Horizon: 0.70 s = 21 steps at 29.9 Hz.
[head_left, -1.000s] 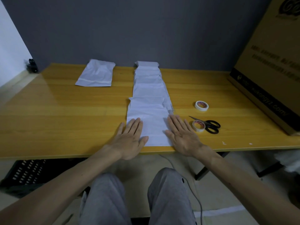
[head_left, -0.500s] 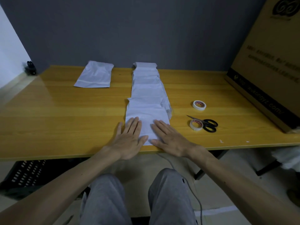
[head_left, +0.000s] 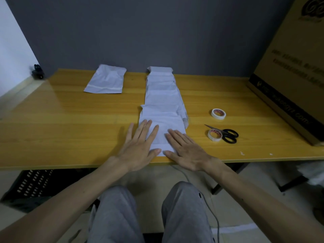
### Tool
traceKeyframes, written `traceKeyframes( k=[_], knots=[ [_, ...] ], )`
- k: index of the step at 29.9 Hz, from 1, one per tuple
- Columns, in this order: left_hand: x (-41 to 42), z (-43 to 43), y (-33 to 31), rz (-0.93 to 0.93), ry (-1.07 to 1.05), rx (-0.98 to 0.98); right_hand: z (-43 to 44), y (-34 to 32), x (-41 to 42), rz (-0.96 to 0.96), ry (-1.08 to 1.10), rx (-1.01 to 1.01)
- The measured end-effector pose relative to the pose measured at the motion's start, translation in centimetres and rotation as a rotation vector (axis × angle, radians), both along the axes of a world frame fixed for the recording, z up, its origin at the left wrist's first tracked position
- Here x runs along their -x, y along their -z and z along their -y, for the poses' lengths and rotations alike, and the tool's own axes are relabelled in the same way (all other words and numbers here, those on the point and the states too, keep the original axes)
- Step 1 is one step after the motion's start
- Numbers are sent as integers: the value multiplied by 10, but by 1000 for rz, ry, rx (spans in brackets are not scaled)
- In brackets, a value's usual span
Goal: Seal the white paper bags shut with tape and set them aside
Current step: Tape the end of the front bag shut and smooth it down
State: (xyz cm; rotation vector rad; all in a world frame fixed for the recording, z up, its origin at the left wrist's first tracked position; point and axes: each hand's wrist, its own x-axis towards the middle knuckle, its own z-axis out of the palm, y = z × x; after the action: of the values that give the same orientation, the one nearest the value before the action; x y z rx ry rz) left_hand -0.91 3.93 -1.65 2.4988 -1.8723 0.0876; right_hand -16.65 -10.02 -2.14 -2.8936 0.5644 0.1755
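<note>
A row of several overlapping white paper bags (head_left: 162,95) runs down the middle of the wooden table (head_left: 70,130). The nearest bag (head_left: 163,120) lies at the front edge. My left hand (head_left: 140,146) rests flat on its left side, fingers spread. My right hand (head_left: 185,149) lies flat on its right side, palm down. Neither hand holds anything. One more white bag (head_left: 106,81) lies apart at the back left, with a pale strip across its near end. Two rolls of white tape (head_left: 218,114) (head_left: 214,135) sit to the right of the bags.
Black-handled scissors (head_left: 228,135) lie against the nearer tape roll. A large cardboard box (head_left: 294,67) leans over the table's right end. A grey wall stands behind. A black crate (head_left: 26,186) sits on the floor at the left, and a cable hangs by my knees.
My right hand has slid left from the bag's right edge onto the bag, closer to my left hand. My left hand has stayed flat in place.
</note>
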Motion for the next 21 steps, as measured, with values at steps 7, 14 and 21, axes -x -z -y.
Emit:
traceKeyframes(
  k=[7, 14, 21],
  knots=[
    [17, -1, -3, -278, 6, -45, -1, 1, 2, 27, -7, 38],
    [1, -6, -4, -299, -135, -356, 1, 3, 2, 37, -20, 34],
    [-21, -30, -10, -386, -179, -342, 1, 3, 3, 34, -25, 45]
  ],
)
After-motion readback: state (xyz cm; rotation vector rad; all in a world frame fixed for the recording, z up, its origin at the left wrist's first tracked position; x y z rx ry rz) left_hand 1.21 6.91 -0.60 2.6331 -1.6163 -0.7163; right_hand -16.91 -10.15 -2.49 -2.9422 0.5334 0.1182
